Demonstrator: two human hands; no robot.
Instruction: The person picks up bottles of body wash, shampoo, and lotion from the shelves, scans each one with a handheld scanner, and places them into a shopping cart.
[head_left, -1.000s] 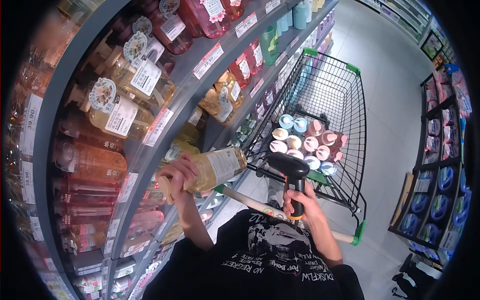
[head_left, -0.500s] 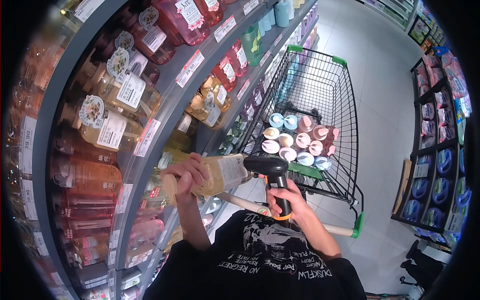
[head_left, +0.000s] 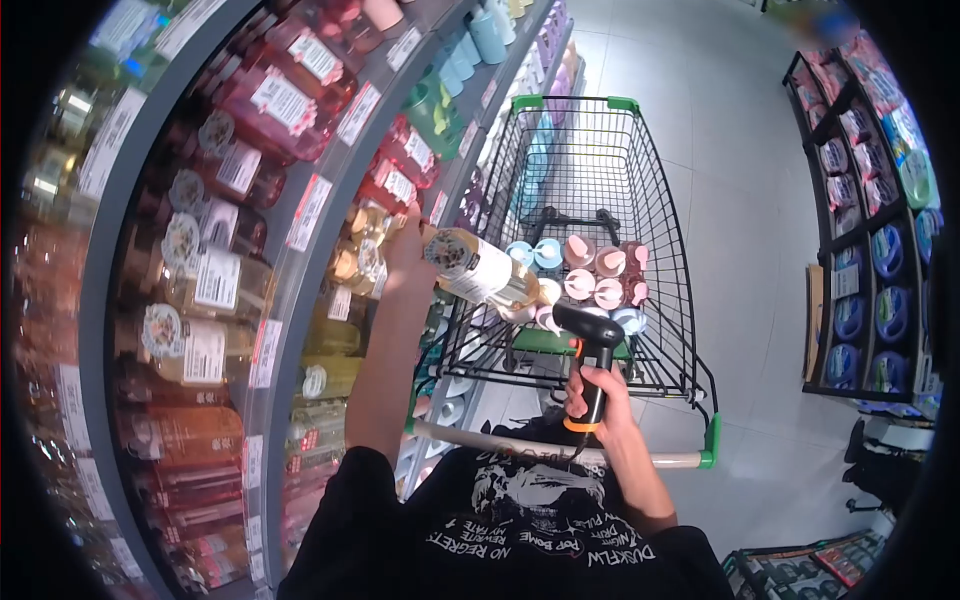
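Note:
My left hand [head_left: 407,245] is stretched forward beside the shelf, closed at the neck end of a clear bottle [head_left: 482,272] of pale yellow liquid with a white label. The bottle lies tilted above the cart's left side; its cap and my fingers are partly hidden. In my right hand [head_left: 607,400] is a black barcode scanner [head_left: 588,325] with orange trim, gripped by its handle over the near end of the shopping cart [head_left: 655,200]. Several pump bottles [head_left: 580,285] with pink, white and blue tops stand grouped inside the cart.
Left of me, a tall shelf [head_left: 285,255] carries rows of bottles and price tags. A black rack [head_left: 850,230] with packaged goods stands at the right. The cart's handlebar [head_left: 640,456] crosses in front of my body. Dark crates [head_left: 800,570] sit at lower right.
My left hand has carried the yellow bottle forward and away from the scanner, over the cart's left side. The scanner has moved slightly right and nearer to me. The view has shifted.

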